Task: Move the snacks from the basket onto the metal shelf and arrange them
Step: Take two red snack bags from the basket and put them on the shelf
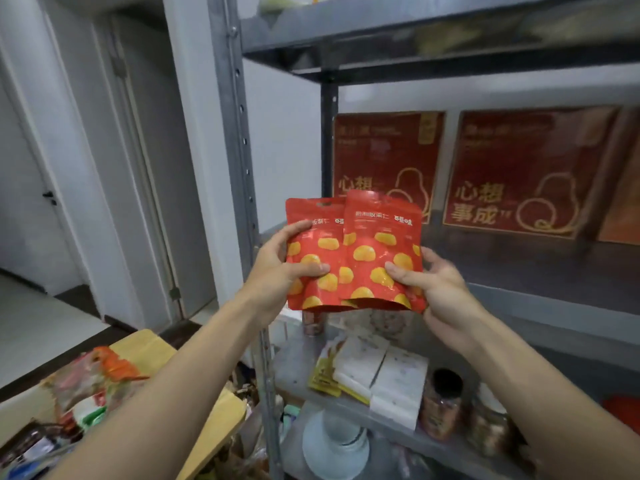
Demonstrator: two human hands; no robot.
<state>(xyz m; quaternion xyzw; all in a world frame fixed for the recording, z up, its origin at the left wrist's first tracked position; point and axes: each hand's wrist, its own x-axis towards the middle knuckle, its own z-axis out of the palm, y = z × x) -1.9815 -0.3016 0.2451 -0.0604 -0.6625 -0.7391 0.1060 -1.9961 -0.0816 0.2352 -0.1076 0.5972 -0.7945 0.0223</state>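
both arms reach forward and up, forearms bare. the left hand [282, 263] grips the left edge of the left pouch [317, 245], with the thumb across its front and a finger higher up. the right hand [438, 289] grips the lower right corner of the right pouch [379, 252], thumb on the front and fingers curled behind.

the two red pouches, printed with yellow kernels, are held upright in the air. they hang before the front edge of the middle board of the metal shelf [239, 133], near its left post. the right pouch overlaps the left one. its brand mark reads 百草味; the white line beside it is too blurred to read whole.

two large red packs stand at the back of that board. the right red pack [519, 174] shows 心想事成 in gold beside a gourd outline. the left red pack [384, 157] shows only 心想, the rest hidden by the pouches.

on the board below lie two white packs [384, 372] side by side. a tan box of mixed snacks [221, 427] sits at the lower left.
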